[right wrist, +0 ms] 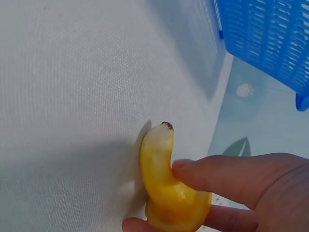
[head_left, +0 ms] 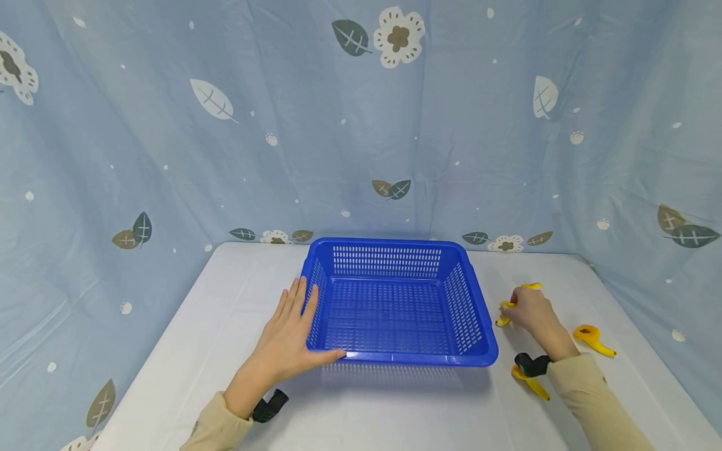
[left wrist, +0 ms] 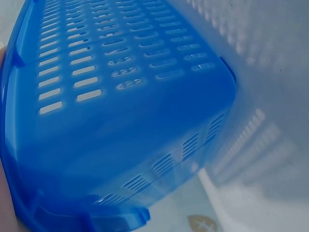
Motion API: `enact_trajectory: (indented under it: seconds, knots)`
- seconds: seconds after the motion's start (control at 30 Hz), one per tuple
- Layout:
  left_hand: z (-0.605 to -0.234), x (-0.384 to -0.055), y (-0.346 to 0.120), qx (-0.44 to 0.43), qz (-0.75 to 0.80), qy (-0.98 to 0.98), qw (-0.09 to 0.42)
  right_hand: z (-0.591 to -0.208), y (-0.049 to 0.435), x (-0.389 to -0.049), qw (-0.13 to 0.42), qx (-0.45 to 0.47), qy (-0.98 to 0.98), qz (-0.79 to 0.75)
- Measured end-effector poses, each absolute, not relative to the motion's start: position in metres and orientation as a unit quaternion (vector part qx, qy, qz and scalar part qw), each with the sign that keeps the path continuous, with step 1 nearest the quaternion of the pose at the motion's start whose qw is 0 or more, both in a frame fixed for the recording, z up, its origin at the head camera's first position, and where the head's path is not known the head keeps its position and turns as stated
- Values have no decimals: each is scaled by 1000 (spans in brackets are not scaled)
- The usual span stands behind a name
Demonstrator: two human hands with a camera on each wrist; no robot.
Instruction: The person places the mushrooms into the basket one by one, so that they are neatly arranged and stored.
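A blue plastic basket [head_left: 389, 358] with slotted walls sits in the middle of the white table. My left hand [head_left: 287, 338] rests on its left front corner, fingers straight along the left rim and thumb along the front rim. To the right of the basket, my right hand [head_left: 533, 308] pinches a small yellow gourd-like thing [right wrist: 161, 164] between thumb and fingers. It has a curved neck, a dark tip and a wider lower end; its neck lies close to the table in the right wrist view. The hand hides part of it in the head view.
Another yellow piece [head_left: 533, 285] shows just behind my right hand. A similar one [head_left: 594, 338] with a dark patch at its wide end lies at the right. A third [head_left: 533, 383] lies near my right wrist, under a black strap [head_left: 532, 364]. A patterned blue curtain [head_left: 361, 125] hangs behind the table.
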State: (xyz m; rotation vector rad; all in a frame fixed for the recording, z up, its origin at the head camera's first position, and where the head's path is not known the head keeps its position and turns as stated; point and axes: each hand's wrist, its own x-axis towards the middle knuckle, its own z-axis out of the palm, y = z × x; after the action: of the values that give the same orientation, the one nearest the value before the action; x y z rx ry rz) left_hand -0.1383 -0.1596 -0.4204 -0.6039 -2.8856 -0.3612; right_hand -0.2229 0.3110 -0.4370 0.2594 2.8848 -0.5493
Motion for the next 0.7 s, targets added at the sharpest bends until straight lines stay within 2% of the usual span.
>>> enact_trajectory:
  seconds: [0.33, 0.7]
  knots:
    - [-419, -139, -159, -198, -119, -970, 77, -439, 313, -228, 114, 79, 969, -203]
    - [-420, -140, -158, -206, -121, -968, 74, -429, 310, -226, 92, 60, 972, -206]
